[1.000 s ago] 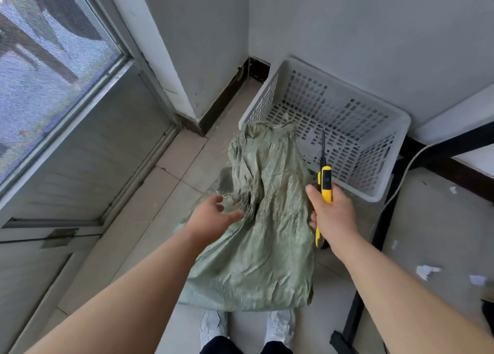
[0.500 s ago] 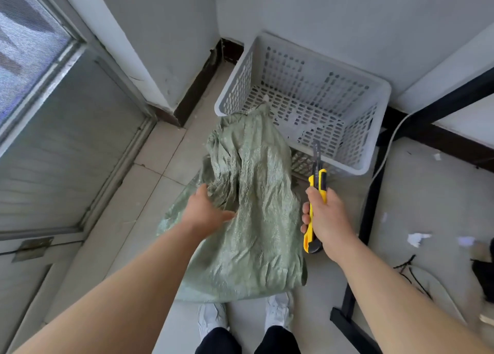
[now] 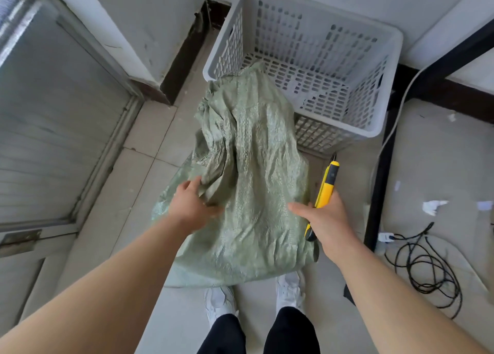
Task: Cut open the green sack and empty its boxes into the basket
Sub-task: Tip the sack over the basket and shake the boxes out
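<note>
The green woven sack [image 3: 251, 171] stands crumpled on the floor tiles in front of my feet, its top leaning against the near rim of the grey perforated basket [image 3: 374, 129]. My left hand [image 3: 191, 206] grips a fold on the sack's left side. My right hand [image 3: 324, 217] holds a yellow utility knife [image 3: 327, 185] beside the sack's right edge, blade tip pointing toward the basket, index finger stretched onto the sack. No boxes show; the basket's bottom looks bare.
A wall corner with dark skirting [image 3: 184, 54] and a door frame [image 3: 115, 139] lie to the left. A black table leg [image 3: 379, 182], a coiled black cable [image 3: 425, 268] and paper scraps [image 3: 433, 206] are on the right. My white shoes [image 3: 222, 300] stand under the sack.
The view has tilted down and closer to the basket. My right hand lowered the knife from the sack's upper part to its right edge. My left hand closed on the sack's fold.
</note>
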`<action>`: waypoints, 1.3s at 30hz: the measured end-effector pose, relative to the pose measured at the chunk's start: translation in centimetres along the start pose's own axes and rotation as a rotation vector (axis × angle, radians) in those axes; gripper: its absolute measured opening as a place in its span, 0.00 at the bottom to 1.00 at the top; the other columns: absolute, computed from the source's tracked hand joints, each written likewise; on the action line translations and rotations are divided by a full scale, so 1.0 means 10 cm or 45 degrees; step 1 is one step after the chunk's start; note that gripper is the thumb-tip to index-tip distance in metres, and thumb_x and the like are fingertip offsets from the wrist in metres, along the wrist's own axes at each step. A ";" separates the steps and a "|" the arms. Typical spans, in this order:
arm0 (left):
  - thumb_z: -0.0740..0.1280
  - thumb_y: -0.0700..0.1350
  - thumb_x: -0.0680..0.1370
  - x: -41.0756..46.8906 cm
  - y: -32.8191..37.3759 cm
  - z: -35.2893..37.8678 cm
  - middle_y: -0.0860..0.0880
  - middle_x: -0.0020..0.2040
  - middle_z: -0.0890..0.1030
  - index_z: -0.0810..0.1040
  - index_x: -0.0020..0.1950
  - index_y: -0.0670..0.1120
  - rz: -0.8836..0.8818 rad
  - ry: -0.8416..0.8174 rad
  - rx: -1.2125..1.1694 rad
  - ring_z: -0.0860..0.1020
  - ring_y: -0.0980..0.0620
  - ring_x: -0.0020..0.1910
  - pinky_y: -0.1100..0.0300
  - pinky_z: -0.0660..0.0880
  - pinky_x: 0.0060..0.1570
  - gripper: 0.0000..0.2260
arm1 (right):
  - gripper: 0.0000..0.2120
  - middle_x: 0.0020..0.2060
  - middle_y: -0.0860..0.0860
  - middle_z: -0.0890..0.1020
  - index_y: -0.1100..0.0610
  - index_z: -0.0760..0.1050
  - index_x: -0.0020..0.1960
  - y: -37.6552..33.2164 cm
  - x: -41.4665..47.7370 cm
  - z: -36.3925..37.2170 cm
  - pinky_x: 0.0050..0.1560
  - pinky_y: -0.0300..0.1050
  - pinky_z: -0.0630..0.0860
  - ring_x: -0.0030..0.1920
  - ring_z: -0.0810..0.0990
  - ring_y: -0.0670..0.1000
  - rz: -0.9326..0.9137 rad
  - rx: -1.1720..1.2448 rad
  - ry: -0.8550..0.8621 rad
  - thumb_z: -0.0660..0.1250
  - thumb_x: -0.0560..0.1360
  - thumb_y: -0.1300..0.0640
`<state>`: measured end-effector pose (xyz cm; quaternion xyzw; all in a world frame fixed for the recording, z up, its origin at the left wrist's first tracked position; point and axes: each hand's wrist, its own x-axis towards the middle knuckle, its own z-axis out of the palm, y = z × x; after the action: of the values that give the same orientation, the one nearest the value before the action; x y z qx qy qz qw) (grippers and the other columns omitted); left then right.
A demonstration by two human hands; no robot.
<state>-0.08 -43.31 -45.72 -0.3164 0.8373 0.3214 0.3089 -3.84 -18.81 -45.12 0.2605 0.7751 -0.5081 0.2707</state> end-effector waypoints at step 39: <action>0.52 0.48 0.83 0.48 1.93 -1.09 0.38 0.57 0.74 0.72 0.56 0.41 0.325 0.401 0.193 0.74 0.36 0.56 0.48 0.71 0.49 0.14 | 0.05 0.37 0.50 0.73 0.55 0.71 0.46 -1.84 0.24 -0.62 0.42 0.52 0.75 0.29 0.77 0.49 -0.010 0.644 0.034 0.67 0.76 0.58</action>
<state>-20.47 -41.48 -36.04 -0.2299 0.9303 0.2407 0.1538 -19.00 -19.14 -32.77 0.3236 0.6279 -0.6834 0.1845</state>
